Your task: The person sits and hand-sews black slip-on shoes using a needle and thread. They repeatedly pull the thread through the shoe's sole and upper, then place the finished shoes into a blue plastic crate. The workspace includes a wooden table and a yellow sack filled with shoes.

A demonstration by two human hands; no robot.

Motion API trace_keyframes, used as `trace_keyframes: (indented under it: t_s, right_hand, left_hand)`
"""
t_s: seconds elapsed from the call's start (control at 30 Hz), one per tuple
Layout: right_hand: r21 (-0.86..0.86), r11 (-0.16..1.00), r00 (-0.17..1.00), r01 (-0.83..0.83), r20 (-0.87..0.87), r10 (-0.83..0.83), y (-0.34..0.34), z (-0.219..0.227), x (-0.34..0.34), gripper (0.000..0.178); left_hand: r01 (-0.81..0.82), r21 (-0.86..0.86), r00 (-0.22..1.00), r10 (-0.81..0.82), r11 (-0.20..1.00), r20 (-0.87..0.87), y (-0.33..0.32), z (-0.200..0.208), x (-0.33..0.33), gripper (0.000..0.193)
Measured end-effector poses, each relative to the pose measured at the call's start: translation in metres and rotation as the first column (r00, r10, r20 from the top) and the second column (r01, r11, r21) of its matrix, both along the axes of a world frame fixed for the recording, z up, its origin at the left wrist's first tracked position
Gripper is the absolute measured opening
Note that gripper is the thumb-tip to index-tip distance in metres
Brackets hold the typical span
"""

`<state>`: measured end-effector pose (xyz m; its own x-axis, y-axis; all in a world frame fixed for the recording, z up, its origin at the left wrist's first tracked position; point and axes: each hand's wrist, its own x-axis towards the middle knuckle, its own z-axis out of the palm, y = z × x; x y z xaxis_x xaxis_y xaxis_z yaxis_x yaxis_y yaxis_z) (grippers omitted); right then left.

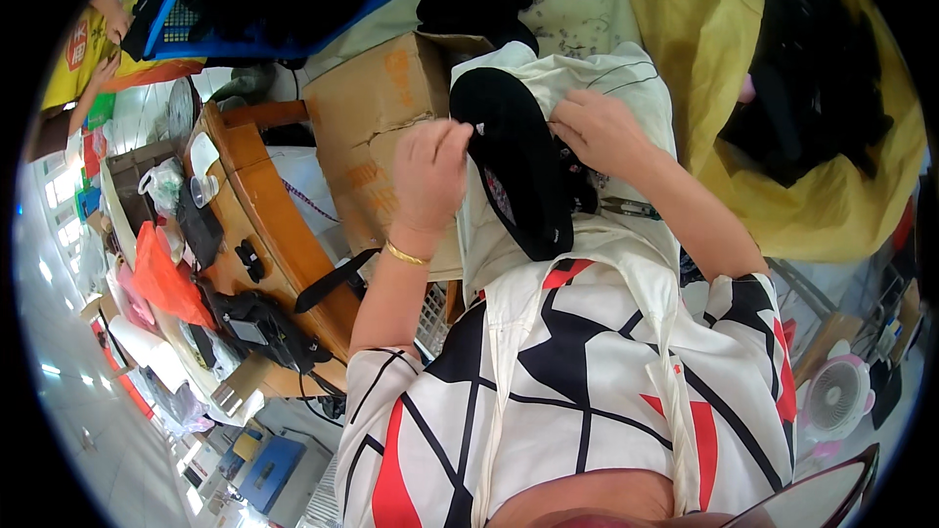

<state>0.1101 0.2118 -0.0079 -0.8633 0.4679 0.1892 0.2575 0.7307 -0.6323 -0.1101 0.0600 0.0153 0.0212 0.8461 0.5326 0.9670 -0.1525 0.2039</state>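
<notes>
A black cloth shoe (511,152) with a patterned lining lies on the off-white cloth (634,98) over my lap, its rounded end pointing away from me. At its left edge my left hand (430,171) is closed, fingertips pinched together beside a small white spot on the black fabric. My right hand (602,132) is closed in a pinch just right of the shoe; what sits between the fingertips is too small to make out. Thin dark lines like thread cross the cloth beyond it. Below my right wrist lies a small pair of metal snips (629,207), by dark patterned fabric (584,186).
A cardboard box (377,98) stands left of the cloth. A yellow sack (685,0) of black pieces lies to the right, a blue crate (181,15) at far left. Further left is a wooden table (279,264) with a black bag; another person's hands (110,39) show top left.
</notes>
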Motion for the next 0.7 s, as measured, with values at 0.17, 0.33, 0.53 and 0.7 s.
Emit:
trace_keyframes:
  t_s: [0.17, 0.33, 0.53, 0.7]
  right_hand:
    - [0.045, 0.994, 0.995, 0.095, -0.045, -0.093, -0.003, 0.003, -0.001, 0.013]
    - [-0.03, 0.947, 0.914, 0.319, -0.255, -0.316, -0.001, 0.004, -0.017, 0.01]
    - [-0.857, 0.489, 0.645, -0.162, -0.466, -0.605, -0.026, 0.03, -0.075, 0.021]
    - [-0.954, -0.024, 0.754, -0.299, -0.221, -0.619, -0.04, 0.034, -0.077, 0.026]
  left_hand:
    - [0.08, -0.061, 0.989, -0.087, 0.995, -0.121, -0.002, 0.01, 0.033, 0.041]
    - [-0.118, -0.247, 0.979, 0.154, 0.962, 0.132, 0.006, 0.002, 0.031, 0.054]
    - [-0.08, -0.271, 0.857, 0.205, 0.959, 0.472, 0.007, -0.015, 0.033, 0.054]
    - [-0.069, -0.217, 0.888, 0.159, 0.974, 0.432, 0.008, -0.03, 0.03, 0.049]
